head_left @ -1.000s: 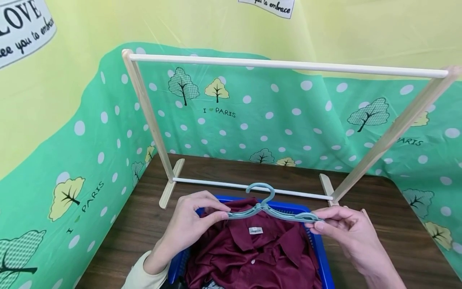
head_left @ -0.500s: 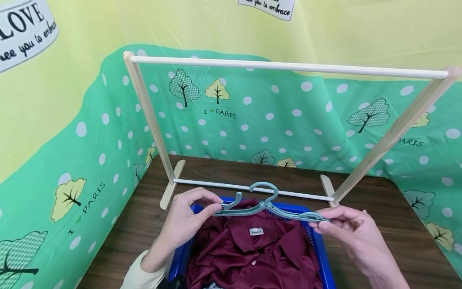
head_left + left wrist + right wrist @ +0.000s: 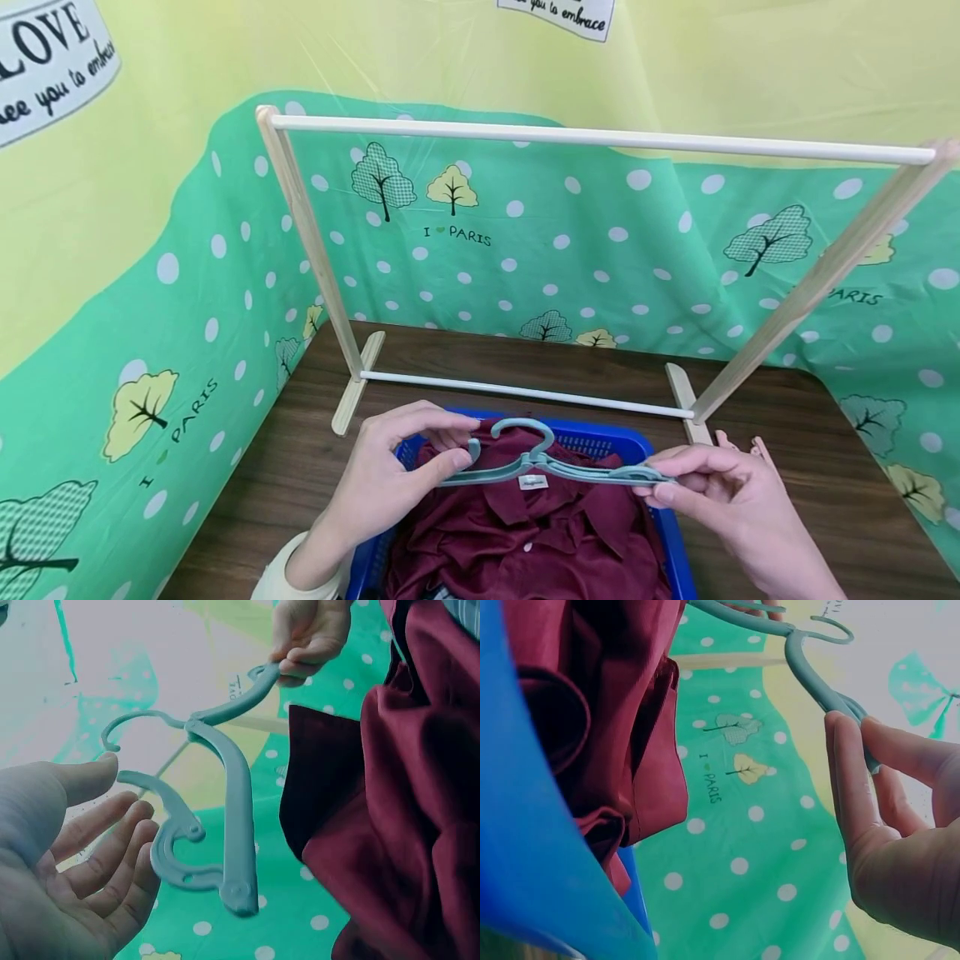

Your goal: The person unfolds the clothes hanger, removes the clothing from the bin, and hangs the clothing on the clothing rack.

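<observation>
A teal folding clothes hanger is held over a maroon collared shirt in a blue basket. My right hand pinches the hanger's right end between thumb and fingers, also plain in the right wrist view. At the other end is my left hand, its thumb apart from its loosely bent fingers. In the left wrist view a curved flap stands out from the hanger's left arm, its tip in the gap by the thumb and the fingertips right beside it. The hook points upward.
A wooden garment rack with a white top rail stands behind the basket on a dark wooden table. Its lower white bar runs just beyond the basket. A printed green and yellow cloth surrounds the table.
The hanger has dropped slightly toward the shirt. The flap at its left end came into view swung out, and my left hand has loosened from its pinch there. My right hand keeps its pinch.
</observation>
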A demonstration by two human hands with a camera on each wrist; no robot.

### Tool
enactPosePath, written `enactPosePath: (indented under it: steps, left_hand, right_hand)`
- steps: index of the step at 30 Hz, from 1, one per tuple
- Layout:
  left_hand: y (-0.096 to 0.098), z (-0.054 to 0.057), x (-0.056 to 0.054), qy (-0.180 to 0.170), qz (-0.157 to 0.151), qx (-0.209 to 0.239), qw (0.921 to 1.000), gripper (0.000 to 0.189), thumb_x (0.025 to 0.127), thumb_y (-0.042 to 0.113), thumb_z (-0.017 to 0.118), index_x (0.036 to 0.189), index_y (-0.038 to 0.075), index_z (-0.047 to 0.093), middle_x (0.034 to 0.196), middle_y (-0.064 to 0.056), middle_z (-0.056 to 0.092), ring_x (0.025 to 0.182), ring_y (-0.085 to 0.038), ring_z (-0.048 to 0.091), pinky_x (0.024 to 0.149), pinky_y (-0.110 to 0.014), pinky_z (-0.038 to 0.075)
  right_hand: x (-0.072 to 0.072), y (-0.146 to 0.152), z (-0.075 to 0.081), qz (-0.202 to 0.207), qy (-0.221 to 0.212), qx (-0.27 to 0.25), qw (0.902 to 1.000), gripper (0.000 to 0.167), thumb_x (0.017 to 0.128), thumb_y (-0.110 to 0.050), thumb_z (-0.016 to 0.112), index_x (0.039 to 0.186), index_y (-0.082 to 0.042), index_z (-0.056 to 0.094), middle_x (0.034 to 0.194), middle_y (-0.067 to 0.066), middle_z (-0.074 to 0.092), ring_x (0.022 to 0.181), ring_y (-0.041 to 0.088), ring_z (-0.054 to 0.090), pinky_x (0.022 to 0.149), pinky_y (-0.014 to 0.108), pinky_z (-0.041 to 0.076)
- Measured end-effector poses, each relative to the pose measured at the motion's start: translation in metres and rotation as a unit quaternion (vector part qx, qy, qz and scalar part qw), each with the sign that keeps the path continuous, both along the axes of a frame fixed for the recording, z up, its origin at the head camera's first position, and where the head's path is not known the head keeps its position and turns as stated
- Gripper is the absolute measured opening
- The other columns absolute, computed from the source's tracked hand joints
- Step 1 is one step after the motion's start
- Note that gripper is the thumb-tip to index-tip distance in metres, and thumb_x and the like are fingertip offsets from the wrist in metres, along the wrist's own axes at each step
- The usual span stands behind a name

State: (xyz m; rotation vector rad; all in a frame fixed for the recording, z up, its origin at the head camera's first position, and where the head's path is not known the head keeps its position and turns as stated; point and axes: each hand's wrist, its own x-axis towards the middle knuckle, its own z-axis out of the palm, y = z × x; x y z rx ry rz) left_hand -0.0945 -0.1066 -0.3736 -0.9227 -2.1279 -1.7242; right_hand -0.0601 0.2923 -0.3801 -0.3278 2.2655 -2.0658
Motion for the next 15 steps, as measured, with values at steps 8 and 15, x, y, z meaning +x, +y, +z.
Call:
enactPosePath:
  steps: [8, 15]
  left_hand:
    - [0.0055, -0.0005, 0.0023, 0.0, -0.019, -0.004, 0.9998, 0.02, 0.098, -0.001, 0.082, 0.108, 0.016, 0.087, 0.107, 0.004, 0.083, 0.099, -0.016, 0.078, 0.088, -0.036, 0.063]
    - [0.005, -0.0019, 0.0003, 0.018, -0.015, 0.005, 0.9997, 0.019, 0.098, -0.002, 0.082, 0.103, 0.016, 0.086, 0.104, 0.003, 0.083, 0.096, -0.016, 0.078, 0.084, -0.037, 0.064]
  right_hand:
    - [0.0021, -0.0009, -0.0046, 0.011, -0.004, 0.003, 0.9999, 0.025, 0.101, 0.019, 0.065, 0.119, 0.007, 0.077, 0.121, 0.004, 0.081, 0.097, 0.017, 0.083, 0.117, 0.025, -0.001]
    - [0.0003, -0.0017, -0.001, 0.001, 0.015, 0.026, 0.9995, 0.025, 0.1, 0.018, 0.067, 0.116, 0.004, 0.079, 0.117, 0.002, 0.082, 0.1, 0.013, 0.081, 0.126, 0.03, -0.014]
